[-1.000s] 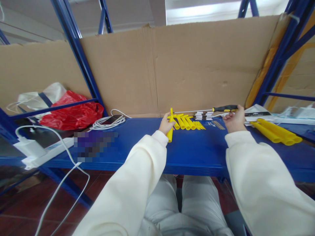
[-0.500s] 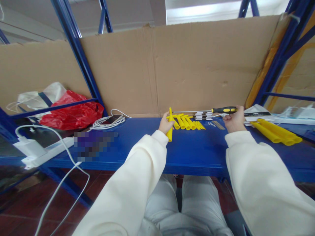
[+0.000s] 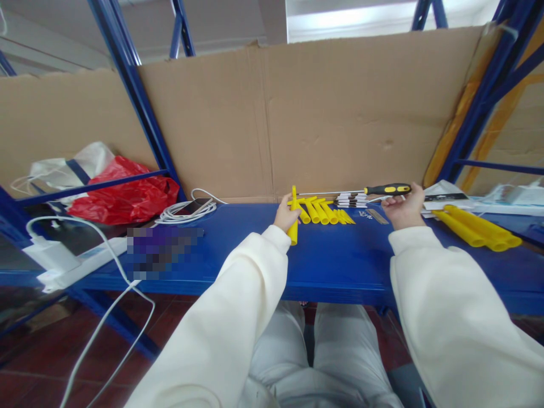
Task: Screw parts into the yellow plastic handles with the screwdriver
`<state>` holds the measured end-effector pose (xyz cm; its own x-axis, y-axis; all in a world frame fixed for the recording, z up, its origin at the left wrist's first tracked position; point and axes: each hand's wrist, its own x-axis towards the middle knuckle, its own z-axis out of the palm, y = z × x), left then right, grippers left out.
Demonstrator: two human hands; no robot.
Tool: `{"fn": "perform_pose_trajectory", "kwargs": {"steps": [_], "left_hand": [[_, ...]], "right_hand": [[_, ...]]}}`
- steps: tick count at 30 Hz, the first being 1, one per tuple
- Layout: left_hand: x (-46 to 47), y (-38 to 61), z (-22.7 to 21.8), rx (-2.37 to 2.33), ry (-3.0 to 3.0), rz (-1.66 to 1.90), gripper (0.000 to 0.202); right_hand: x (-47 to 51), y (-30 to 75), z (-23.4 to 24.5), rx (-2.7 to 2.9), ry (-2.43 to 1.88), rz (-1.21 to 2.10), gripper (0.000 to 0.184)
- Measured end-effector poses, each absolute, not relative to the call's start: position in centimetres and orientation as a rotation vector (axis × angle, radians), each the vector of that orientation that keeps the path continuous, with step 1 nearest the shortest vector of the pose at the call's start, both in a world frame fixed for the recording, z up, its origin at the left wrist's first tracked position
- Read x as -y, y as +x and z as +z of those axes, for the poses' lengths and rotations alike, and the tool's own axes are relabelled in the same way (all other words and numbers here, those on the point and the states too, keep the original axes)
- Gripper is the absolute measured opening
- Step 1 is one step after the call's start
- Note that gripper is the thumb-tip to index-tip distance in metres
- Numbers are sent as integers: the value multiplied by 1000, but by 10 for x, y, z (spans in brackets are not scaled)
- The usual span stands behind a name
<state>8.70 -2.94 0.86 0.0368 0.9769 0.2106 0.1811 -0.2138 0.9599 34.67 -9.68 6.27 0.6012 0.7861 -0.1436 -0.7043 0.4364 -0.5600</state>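
My left hand (image 3: 285,213) is closed around a yellow plastic tube piece (image 3: 293,233), which stands upright on the blue shelf. In my right hand (image 3: 406,209), the fingers and thumb hold the butt of a screwdriver (image 3: 387,189) with a black-and-yellow handle. Its long thin shank runs level to the left and reaches the upper part of the tube piece; whether the tip is on a screw is too small to tell. Just right of my left hand lies a row of several similar yellow pieces (image 3: 319,211). Small metal bits (image 3: 365,215) lie below the screwdriver handle.
Black-and-white packets (image 3: 352,200) and a small metal strip (image 3: 377,216) lie between my hands. Larger yellow tubes (image 3: 478,229) rest at the right. A coiled white cable (image 3: 187,212), red bag (image 3: 127,192) and power strip (image 3: 85,263) are leftward. Cardboard (image 3: 340,113) closes the back.
My right hand's fingers have shifted slightly at the screwdriver's butt, and the handle has turned a little. The left hand and the tube piece stay in place.
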Motion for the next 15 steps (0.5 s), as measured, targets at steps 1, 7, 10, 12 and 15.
{"fn": "perform_pose_trajectory", "kwargs": {"steps": [1,7,10,12,15], "left_hand": [[30,87,9,-1225,1515,1259,75],[31,87,9,-1236,1503,1262,76],[30,87,9,-1238,1499,1266,77],[29,87,8,-1239,1496,1268,77],[28,86,8,-1243,1485,1271,77]], "right_hand": [[98,347,63,164,-615,924,41],[99,348,63,248,-619,886,38],[98,346,65,208,-667,875,40],[97,344,65,166,-728,856,41],[92,345,62,129,-821,825,40]]}}
